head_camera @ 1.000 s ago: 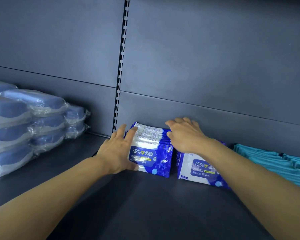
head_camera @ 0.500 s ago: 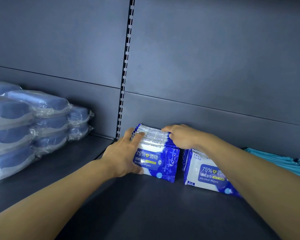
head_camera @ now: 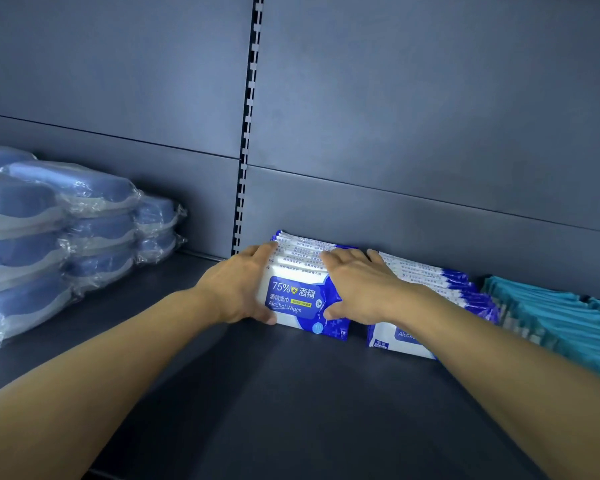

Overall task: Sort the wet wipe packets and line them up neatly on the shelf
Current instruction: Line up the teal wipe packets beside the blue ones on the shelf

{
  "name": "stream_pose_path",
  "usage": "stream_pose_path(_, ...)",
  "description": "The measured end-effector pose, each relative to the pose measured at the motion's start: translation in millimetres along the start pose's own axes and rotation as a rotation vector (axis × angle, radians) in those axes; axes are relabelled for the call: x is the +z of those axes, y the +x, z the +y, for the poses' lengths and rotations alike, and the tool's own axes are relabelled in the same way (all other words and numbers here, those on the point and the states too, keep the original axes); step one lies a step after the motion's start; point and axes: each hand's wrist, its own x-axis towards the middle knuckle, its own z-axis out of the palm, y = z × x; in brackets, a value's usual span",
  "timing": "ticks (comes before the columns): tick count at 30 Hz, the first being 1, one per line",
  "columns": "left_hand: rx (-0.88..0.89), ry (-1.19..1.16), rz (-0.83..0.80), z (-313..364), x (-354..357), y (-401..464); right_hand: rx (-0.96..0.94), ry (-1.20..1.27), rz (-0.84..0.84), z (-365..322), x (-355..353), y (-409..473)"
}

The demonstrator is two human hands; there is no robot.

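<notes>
Head view. Two rows of blue-and-white alcohol wipe packets stood on edge on the dark shelf (head_camera: 291, 410), reaching back to the rear panel (head_camera: 413, 133). The left hand (head_camera: 234, 289) lay against the left side of the left row (head_camera: 302, 292), fingers straight along the packet tops and thumb at the lower front corner. The right hand (head_camera: 364, 292) pressed the same row from its right side, fingers extended over the tops, thumb on the front face; the row was thus squeezed between two flat hands, neither curled round it. The right row (head_camera: 437, 282) stood just beside, partly hidden by the right forearm. Wrapped blue cases (head_camera: 66, 230) were stacked far left; teal packets (head_camera: 561, 313) lay at right
</notes>
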Motion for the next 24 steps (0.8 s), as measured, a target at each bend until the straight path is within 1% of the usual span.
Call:
stream_pose_path(5,-0.015,0.045,-0.001,1,-2,-2,0.003,-0.022,0.018,0,-3,0)
stream_pose_path(9,-0.037,0.048,0.014,6,-5,-6,0.003,0.018,0.06,5,-10,-8)
stream_pose_path(11,-0.062,0.04,0.039,11,-8,-10,0.018,0.057,0.13,11,-17,-19)
stream_pose_path(14,-0.066,0.164,0.089,22,-20,-16,0.043,0.107,0.263,22,-26,-46)
stream_pose_path(18,0.01,0.305,0.151,47,-40,-21,0.124,0.153,0.394,39,-33,-92)
stream_pose_path(20,0.047,0.326,0.104,61,-44,-26,0.172,0.148,0.392,49,-32,-117)
stream_pose_path(21,0.047,0.338,0.038,66,-45,-31,0.185,0.15,0.368,52,-30,-127)
stream_pose_path(23,0.01,0.375,-0.081,70,-41,-43,0.173,0.173,0.309,55,-23,-140)
stream_pose_path(24,-0.017,0.385,-0.094,69,-38,-50,0.153,0.184,0.291,53,-18,-143)
